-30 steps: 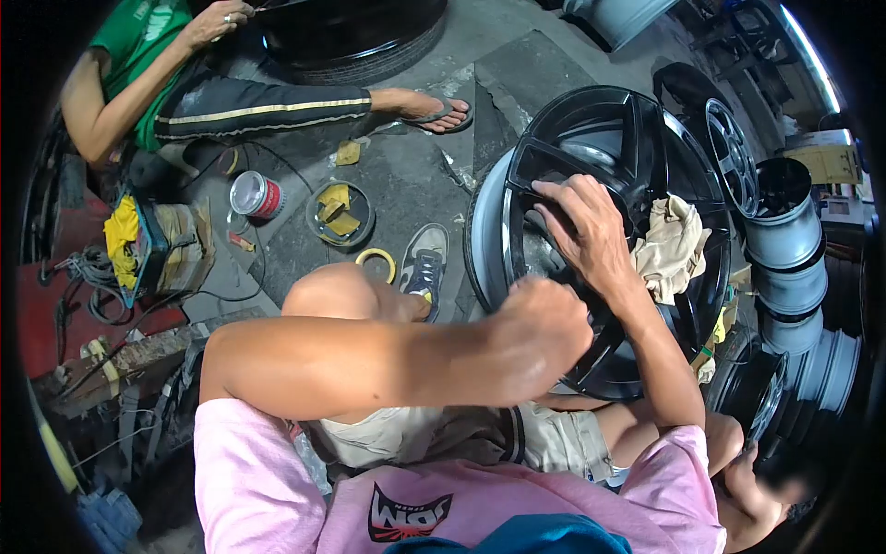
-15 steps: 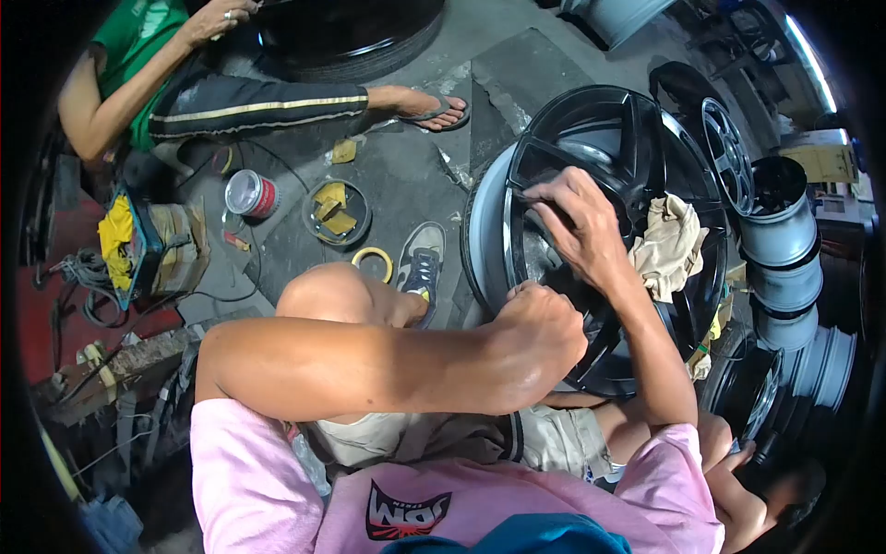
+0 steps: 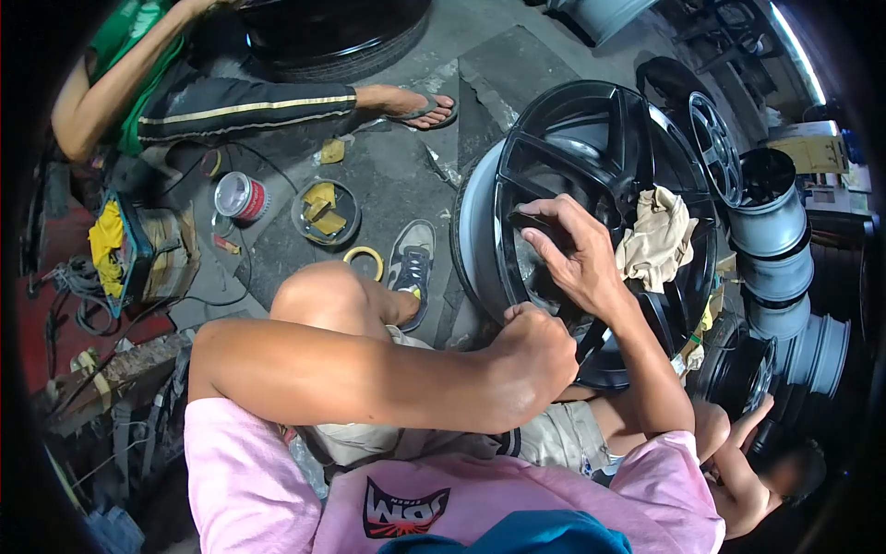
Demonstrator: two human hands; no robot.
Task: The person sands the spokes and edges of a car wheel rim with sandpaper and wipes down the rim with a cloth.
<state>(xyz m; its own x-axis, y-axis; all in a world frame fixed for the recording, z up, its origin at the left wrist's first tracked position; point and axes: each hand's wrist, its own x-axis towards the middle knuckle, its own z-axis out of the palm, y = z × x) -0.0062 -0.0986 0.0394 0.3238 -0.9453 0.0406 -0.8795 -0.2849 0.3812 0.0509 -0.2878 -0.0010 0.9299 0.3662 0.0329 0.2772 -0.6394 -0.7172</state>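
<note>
A glossy black spoked wheel rim (image 3: 616,129) with a grey barrel stands tilted before my knees. My right hand (image 3: 583,254) is over its spokes, thumb and fingers curled round a small dark flat piece (image 3: 528,220) whose kind I cannot make out. My left hand (image 3: 540,346) is closed in a fist near the rim's lower edge; whatever its fingers hold is hidden. A crumpled beige cloth (image 3: 657,242) lies over the spokes, just right of my right hand.
Left on the floor are a bowl with yellow pieces (image 3: 303,226), a red-and-white can (image 3: 242,197) and a tape roll (image 3: 372,254). A person's sandalled foot (image 3: 429,111) extends at the top. Stacked rims (image 3: 773,222) stand right; another person sits lower right.
The view has shifted slightly, moving the scene left. My right hand's thumb and fingers are farther apart, showing the dark piece. My left hand remains closed by the rim.
</note>
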